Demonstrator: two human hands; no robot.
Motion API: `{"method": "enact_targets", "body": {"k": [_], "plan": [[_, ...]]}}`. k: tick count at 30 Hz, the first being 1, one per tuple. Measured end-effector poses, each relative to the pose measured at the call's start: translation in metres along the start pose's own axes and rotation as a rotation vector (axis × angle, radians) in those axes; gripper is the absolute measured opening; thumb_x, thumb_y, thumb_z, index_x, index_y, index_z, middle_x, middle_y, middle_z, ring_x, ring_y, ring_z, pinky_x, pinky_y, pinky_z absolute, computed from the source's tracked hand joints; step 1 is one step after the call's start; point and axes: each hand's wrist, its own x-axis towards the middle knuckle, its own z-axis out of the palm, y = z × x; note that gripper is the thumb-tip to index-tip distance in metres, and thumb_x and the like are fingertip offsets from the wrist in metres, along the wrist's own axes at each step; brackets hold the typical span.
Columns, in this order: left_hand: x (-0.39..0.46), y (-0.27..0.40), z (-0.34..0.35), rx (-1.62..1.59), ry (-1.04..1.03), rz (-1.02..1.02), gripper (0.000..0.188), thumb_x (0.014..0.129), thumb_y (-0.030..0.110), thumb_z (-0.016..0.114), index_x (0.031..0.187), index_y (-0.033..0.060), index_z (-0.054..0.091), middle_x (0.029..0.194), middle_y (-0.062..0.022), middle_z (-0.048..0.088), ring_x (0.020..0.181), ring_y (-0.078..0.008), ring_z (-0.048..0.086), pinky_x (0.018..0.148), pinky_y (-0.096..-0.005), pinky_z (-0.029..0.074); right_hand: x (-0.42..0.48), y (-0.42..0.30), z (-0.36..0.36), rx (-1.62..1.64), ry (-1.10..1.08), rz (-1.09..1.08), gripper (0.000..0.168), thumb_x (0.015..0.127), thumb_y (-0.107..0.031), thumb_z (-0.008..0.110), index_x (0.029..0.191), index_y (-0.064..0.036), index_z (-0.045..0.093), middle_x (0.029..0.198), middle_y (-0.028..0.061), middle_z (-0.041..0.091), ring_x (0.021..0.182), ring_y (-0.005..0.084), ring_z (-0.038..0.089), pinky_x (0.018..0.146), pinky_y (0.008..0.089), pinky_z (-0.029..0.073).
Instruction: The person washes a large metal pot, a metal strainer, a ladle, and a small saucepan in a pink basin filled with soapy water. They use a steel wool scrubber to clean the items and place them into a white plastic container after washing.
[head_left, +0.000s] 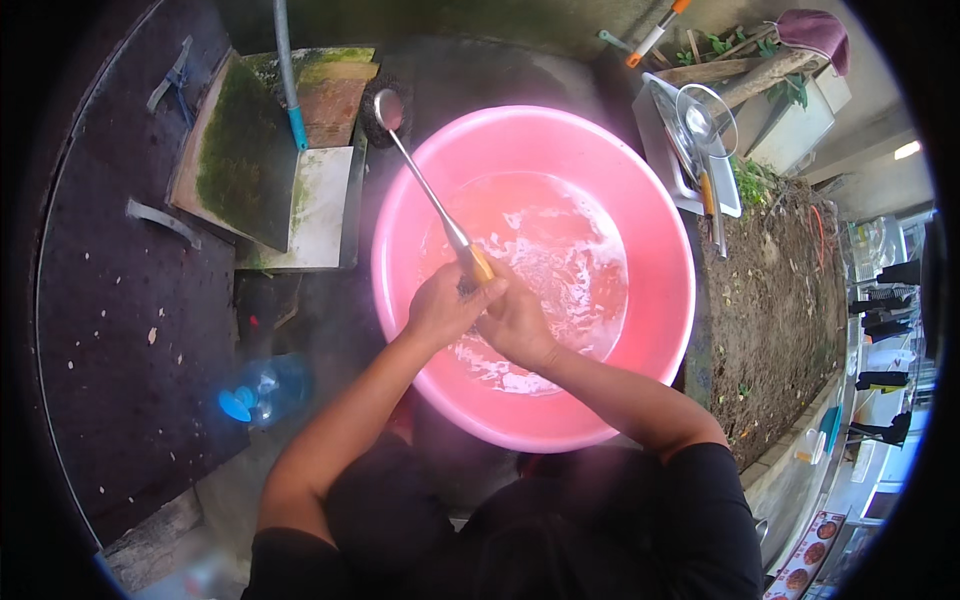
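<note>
A long metal ladle (427, 180) slants up and left, its round bowl beyond the rim of a large pink plastic basin (656, 225). My left hand (444, 304) grips its yellowish handle (477, 264), thumb lying across the lower end. Against that same end, my right hand (517, 319) closes from the other side, with some fingers hidden. A bit of dark mesh, perhaps a scouring pad (466, 285), shows between the hands. Both hands are above the rippled, glinting water (547, 225) in the basin.
A white plastic tub (727, 187) with utensils stands right of the basin, beside a soil bed (772, 322). Left are mossy boards (244, 157), a pipe with a teal end (289, 82), a dark panel (135, 315) and a clear jug with a blue cap (281, 386).
</note>
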Motion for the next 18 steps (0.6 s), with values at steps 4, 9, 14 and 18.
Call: {"method": "enact_targets", "body": {"k": [4,9,14,18], "plan": [[-0.006,-0.005,-0.005,-0.444,0.011,-0.004,0.029,0.081,0.020,0.068,0.098,-0.0023,0.060,0.082,-0.0075,0.063,0.078,-0.0135,0.062,0.066,-0.0286,0.049,-0.005,-0.030,-0.016,-0.226,-0.212,-0.050,0.065,0.075,-0.008,0.065,0.136,-0.005,0.041,0.095,0.0072,0.061,0.085,0.0148,0.053,0.075,0.0299,0.044],[-0.019,0.015,-0.005,-0.432,-0.253,-0.141,0.025,0.083,0.014,0.061,0.099,-0.0038,0.056,0.075,-0.0076,0.059,0.051,-0.0113,0.057,0.041,-0.0245,0.042,0.047,-0.025,-0.060,0.049,0.015,0.171,0.048,0.093,-0.042,0.048,0.120,-0.004,0.057,0.092,0.0079,0.061,0.084,0.0177,0.055,0.083,0.0316,0.042],[-0.016,0.027,0.011,-0.648,-0.473,-0.182,0.030,0.082,0.022,0.061,0.100,-0.0020,0.054,0.072,-0.0053,0.055,0.060,-0.0126,0.059,0.047,-0.0240,0.047,0.060,-0.033,-0.060,1.135,-0.140,0.312,0.058,0.092,-0.060,0.036,0.089,-0.008,0.060,0.075,0.0050,0.055,0.072,0.0200,0.052,0.071,0.0341,0.041],[-0.008,0.019,0.019,-0.883,-0.690,-0.276,0.038,0.079,0.027,0.062,0.103,-0.0015,0.053,0.082,-0.0154,0.061,0.062,-0.0158,0.061,0.045,-0.0277,0.050,0.053,-0.025,-0.062,1.427,-0.289,0.288,0.058,0.092,-0.064,0.029,0.077,-0.013,0.053,0.061,-0.0020,0.037,0.055,0.0133,0.038,0.053,0.0305,0.033]]}}
